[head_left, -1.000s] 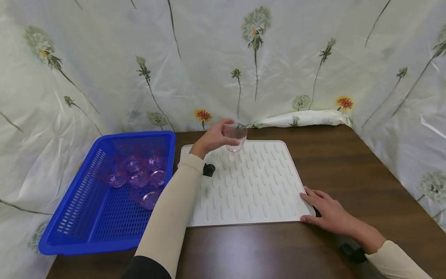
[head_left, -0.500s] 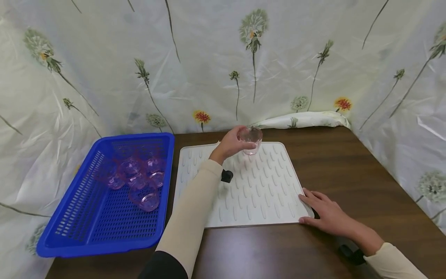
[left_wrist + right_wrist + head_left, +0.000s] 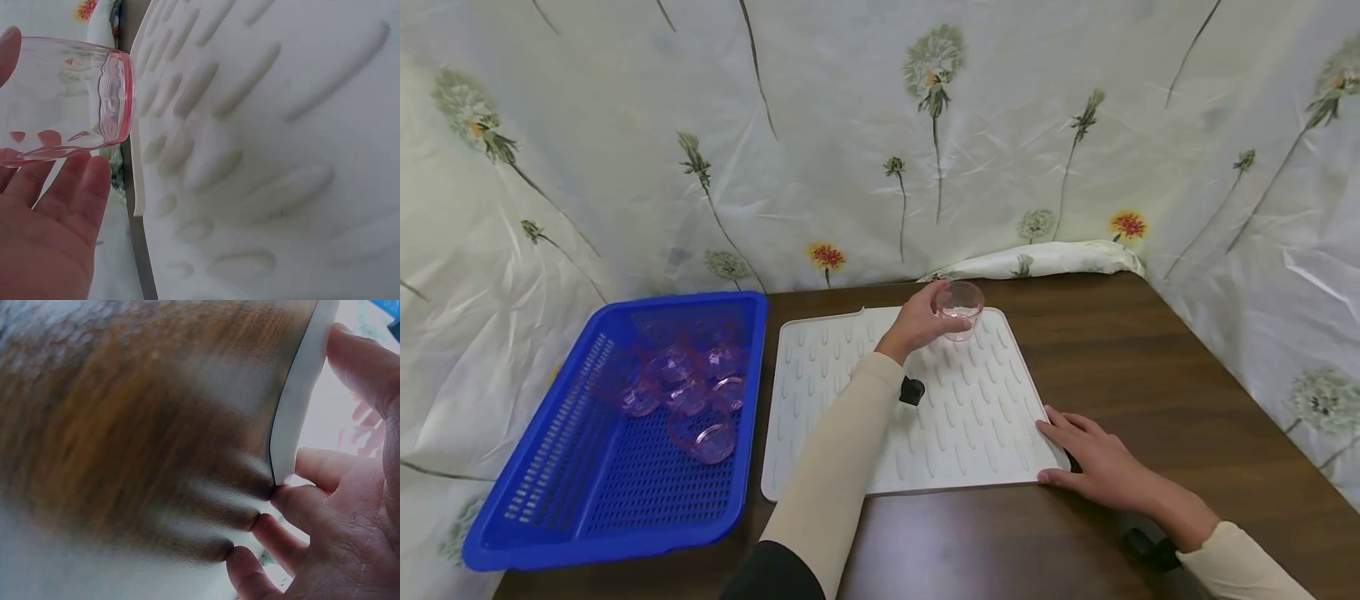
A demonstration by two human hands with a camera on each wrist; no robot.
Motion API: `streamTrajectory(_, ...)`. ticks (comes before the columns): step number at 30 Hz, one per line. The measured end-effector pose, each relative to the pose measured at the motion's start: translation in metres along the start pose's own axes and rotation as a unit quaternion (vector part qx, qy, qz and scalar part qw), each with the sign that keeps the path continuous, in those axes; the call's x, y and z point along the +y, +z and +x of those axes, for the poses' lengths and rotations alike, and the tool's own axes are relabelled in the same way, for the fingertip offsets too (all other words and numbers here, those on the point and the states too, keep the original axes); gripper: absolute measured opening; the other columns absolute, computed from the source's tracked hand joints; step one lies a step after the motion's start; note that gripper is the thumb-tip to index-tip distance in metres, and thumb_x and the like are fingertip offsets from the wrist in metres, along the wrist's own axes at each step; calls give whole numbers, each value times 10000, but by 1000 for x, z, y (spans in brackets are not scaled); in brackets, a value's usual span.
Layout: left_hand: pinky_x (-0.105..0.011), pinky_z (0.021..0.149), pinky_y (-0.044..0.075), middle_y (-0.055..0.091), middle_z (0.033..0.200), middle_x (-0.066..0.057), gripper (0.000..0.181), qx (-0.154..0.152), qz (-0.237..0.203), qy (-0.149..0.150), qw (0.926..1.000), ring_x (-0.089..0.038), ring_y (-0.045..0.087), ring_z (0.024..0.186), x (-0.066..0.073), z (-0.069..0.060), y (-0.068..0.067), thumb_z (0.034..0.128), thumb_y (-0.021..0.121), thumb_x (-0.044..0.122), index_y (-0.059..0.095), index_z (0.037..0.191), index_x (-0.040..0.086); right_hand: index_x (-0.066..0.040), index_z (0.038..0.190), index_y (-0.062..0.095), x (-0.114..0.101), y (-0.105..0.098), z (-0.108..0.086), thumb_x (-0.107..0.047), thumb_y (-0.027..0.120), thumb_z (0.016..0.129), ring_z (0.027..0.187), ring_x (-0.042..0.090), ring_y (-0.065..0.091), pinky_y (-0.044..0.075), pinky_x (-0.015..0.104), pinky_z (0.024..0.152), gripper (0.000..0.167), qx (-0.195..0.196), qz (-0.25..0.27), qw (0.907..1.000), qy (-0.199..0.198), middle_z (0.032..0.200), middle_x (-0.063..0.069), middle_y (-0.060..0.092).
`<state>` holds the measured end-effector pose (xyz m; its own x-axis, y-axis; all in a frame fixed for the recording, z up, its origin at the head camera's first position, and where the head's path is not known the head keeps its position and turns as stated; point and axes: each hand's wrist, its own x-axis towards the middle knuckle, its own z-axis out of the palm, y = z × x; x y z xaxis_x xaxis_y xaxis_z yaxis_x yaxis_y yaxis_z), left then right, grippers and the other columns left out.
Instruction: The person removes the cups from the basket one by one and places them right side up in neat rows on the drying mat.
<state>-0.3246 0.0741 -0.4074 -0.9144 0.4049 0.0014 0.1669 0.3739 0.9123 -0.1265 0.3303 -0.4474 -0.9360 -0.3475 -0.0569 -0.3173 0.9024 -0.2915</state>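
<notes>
Near right corner of white mat (image 3: 977, 417) on worktop (image 3: 970, 542): right grip (image 3: 1093, 462), loosely spread, touching mat, nothing held. Towards worktop's left edge: blue basket (image 3: 595, 549), several pink glasses (image 3: 710, 442) inside, count unclear. Mid-mat: none seen set down, part hidden by left sleeve (image 3: 835, 450). Towards far edge: left grip (image 3: 917, 321) curled round single glass (image 3: 960, 312), over mat, near far right corner. Judged early: one out, others left.

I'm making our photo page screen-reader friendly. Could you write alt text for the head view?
A person's left grip holds a clear pink cup over the far part of a white ridged mat, while the right grip touches the mat's near right corner. Left of the mat, on the brown table, a blue basket holds more pink cups.
</notes>
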Motion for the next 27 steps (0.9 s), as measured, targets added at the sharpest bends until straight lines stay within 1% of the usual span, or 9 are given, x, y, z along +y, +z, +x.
streamTrajectory(4,-399,1112,446,518,1504,-65,850,46,34,-11,10000,-257,524,1347,-1,3,11,820,815,258,366,1533,141,-37,1423,518,-3,0,0,-503,734,828,1319,471,428,422,696,906,786,17,-12,10000,-54,1517,271,428)
streamTrajectory(6,-401,1098,457,530,1493,-65,842,78,31,-34,10000,-259,538,1330,-2,4,16,819,816,252,374,1527,142,-41,1425,518,-4,-1,0,-507,732,828,1323,466,426,423,695,910,787,1,-9,10000,-19,1521,265,427)
streamTrajectory(12,-396,1099,453,547,1467,-88,831,211,141,-86,9996,-260,537,1331,-1,5,27,796,833,237,409,1502,130,-37,1429,512,-2,0,-1,-516,726,829,1327,474,417,412,703,921,798,-30,31,10000,32,1524,268,420)
streamTrajectory(18,-391,1105,446,546,1467,-87,801,216,186,-199,9994,-258,533,1330,-1,5,28,809,816,248,416,1494,131,-46,1438,506,-1,0,-1,-532,716,833,1337,468,405,406,709,924,804,-62,21,9999,90,1533,260,412)
streamTrajectory(24,-382,1117,432,547,1464,-80,773,134,316,-170,9993,-245,510,1354,-1,6,27,824,801,265,419,1486,147,-54,1445,498,-1,-1,-1,-545,709,830,1342,465,395,399,713,916,815,-91,55,9999,130,1539,254,405)
streamTrajectory(27,-385,1124,425,543,1467,-83,777,122,289,-193,9993,-246,502,1361,-2,6,28,825,802,260,414,1489,145,-57,1447,496,-1,-1,-1,-552,705,829,1344,468,393,397,715,919,818,-105,55,9998,150,1542,254,402)
